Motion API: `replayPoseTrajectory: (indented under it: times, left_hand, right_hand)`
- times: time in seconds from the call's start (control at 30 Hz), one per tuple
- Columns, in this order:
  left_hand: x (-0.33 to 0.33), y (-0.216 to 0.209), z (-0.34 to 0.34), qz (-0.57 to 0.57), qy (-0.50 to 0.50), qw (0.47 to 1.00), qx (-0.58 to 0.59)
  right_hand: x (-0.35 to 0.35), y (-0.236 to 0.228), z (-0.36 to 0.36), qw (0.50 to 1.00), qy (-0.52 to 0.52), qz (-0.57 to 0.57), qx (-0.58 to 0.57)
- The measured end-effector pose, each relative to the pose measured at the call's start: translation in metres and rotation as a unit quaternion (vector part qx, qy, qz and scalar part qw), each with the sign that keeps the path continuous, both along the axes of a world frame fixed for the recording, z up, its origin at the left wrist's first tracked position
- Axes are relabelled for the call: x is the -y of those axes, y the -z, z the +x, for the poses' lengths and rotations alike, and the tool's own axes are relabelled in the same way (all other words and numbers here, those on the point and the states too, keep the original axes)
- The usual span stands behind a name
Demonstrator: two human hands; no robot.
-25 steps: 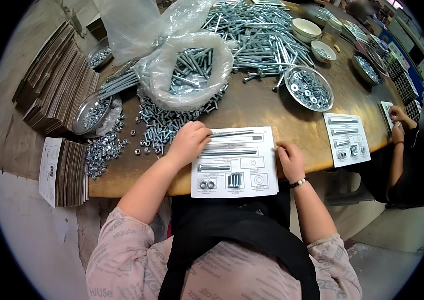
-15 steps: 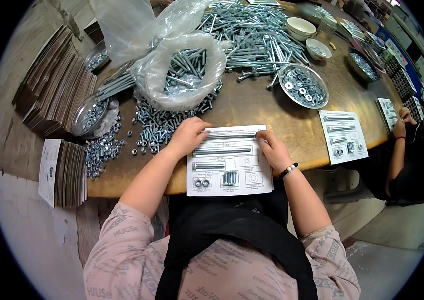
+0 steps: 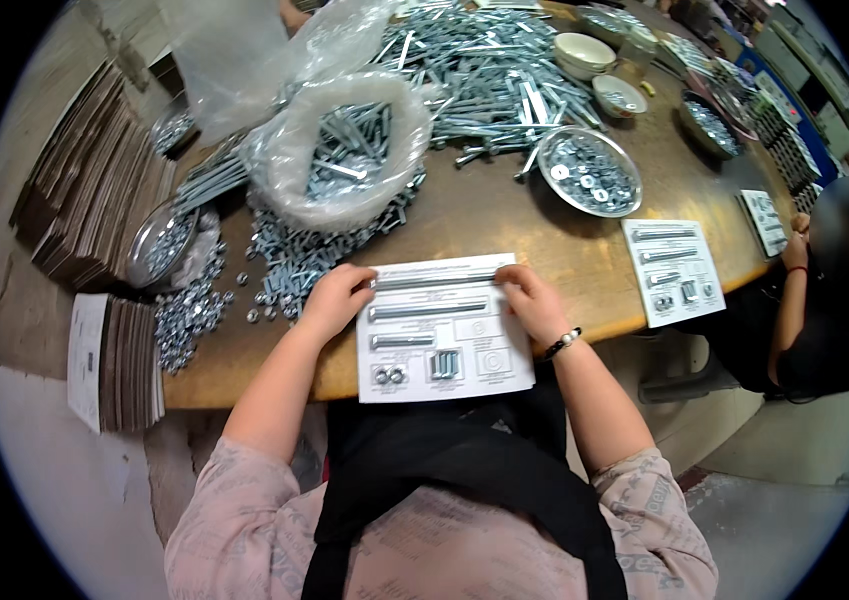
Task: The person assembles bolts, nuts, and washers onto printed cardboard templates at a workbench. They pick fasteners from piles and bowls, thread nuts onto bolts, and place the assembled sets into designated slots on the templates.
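Left hand (image 3: 339,300) sits at ten o'clock on the card (image 3: 474,386), fingers narrow, tips by the left end of the top rod (image 3: 434,281). Right hand (image 3: 536,303) is at two, likewise narrow, thumb and fingertips at the rod's other end. Blur hides whether either hand truly grips the rod or merely presses it. Since the earlier views, the left hand has drawn back toward the card's edge and the right has come in from the side, so the rod now shows between them, roughly in line with the long bolt (image 3: 427,308) beneath; it looks steadied from both ends. Below lies a short bolt (image 3: 403,341), with nuts (image 3: 397,375) between seven and eight and screws (image 3: 444,366) at six. Outlines (image 3: 494,362) at three and four show only print. Beyond the card, washers (image 3: 584,172) fill a bowl (image 3: 604,214) between one and two.
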State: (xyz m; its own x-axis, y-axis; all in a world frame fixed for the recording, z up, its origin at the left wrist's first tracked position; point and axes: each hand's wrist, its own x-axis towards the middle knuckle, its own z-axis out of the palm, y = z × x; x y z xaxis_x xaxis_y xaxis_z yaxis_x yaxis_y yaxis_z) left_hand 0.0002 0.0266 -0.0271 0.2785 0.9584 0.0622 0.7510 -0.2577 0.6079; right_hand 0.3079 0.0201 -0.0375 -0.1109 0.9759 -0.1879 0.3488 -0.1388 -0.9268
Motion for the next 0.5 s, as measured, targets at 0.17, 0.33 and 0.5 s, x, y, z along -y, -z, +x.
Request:
replayPoseTrajectory:
  times: [0.17,0.33,0.5]
  left_hand:
    - [0.019,0.007,0.0,0.012,-0.057,0.995,0.076]
    - [0.033,0.015,0.004,0.05,-0.079,0.988,0.123]
    - [0.032,0.019,0.005,0.086,-0.063,0.989,0.104]
  right_hand:
    - [-0.023,-0.008,0.025,0.993,0.026,0.092,0.076]
    - [-0.077,-0.033,0.07,0.937,0.082,0.248,0.231]
    - [-0.134,-0.029,0.114,0.862,0.097,0.267,0.421]
